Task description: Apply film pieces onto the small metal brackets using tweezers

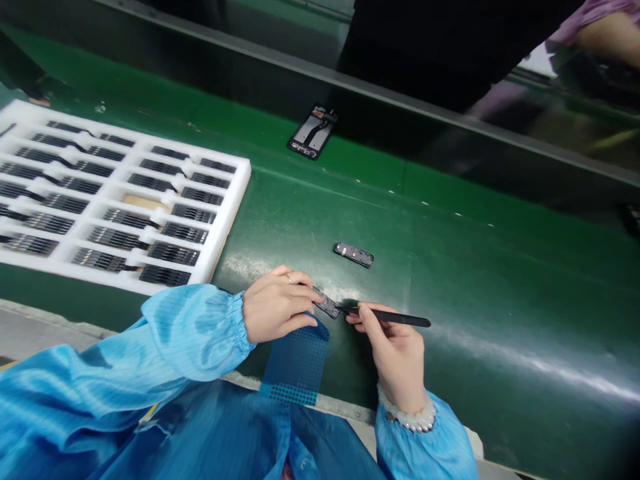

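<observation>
My left hand (277, 307) pinches a small black electronic part (327, 305) just above the green conveyor belt (450, 267). My right hand (393, 350) grips black tweezers (395, 319), whose tip touches the part's right end. Under my left hand lies a blue perforated sheet (296, 363). A second small black part (353, 254) rests on the belt a little beyond my hands. Both arms wear light blue sleeves.
A white foam tray (220, 220) with rows of black parts sits at the left on the belt. A dark phone frame (313, 133) lies farther back near the belt's far rail. A person in dark clothing stands across the belt (450, 47).
</observation>
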{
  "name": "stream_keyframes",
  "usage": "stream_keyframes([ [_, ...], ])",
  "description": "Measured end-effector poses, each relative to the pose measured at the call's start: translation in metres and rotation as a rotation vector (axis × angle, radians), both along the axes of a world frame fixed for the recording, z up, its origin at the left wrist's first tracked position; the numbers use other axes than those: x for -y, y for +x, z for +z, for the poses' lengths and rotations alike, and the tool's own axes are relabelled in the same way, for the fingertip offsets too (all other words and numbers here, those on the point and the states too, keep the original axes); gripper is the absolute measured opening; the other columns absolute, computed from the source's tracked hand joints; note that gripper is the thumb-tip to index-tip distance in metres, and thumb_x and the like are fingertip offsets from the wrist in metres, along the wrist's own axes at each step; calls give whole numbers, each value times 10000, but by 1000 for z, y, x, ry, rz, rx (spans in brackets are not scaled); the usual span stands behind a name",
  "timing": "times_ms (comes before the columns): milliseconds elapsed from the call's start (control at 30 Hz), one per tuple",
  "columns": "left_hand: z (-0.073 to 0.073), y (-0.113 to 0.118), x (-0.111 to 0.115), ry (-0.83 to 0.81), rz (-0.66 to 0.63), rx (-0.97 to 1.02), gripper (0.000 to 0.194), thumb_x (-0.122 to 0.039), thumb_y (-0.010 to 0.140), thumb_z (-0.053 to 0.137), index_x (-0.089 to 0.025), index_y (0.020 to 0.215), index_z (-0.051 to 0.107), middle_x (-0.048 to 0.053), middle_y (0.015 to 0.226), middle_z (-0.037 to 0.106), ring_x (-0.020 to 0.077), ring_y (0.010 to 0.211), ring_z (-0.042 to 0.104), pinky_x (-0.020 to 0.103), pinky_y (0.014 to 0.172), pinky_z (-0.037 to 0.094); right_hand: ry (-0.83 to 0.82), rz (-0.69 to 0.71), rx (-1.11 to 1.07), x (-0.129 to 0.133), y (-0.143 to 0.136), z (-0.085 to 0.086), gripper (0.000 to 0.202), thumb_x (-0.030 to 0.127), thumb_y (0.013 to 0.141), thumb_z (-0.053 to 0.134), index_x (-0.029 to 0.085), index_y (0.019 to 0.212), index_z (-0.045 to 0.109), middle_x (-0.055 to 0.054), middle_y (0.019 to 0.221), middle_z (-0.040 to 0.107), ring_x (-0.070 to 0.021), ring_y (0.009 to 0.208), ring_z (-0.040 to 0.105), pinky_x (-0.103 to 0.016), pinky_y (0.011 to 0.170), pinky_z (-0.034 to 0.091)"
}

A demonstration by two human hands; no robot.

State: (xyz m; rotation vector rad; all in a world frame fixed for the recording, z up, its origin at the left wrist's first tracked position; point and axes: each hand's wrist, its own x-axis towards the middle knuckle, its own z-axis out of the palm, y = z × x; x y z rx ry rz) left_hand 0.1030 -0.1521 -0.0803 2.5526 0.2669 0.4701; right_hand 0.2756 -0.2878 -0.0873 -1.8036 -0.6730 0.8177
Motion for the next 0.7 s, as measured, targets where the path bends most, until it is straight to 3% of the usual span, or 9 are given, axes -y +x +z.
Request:
stream_keyframes([
  [700, 2, 0, 1, -1, 8, -26, 226, -312, 895, 525, -187, 755, 651, -29, 1014, 700, 163, 980, 541, 314, 804, 307, 19, 28, 34, 2, -1, -1, 233, 370, 766, 658, 148, 836, 672, -63, 684, 723, -214, 654, 707, -346, 658, 595],
])
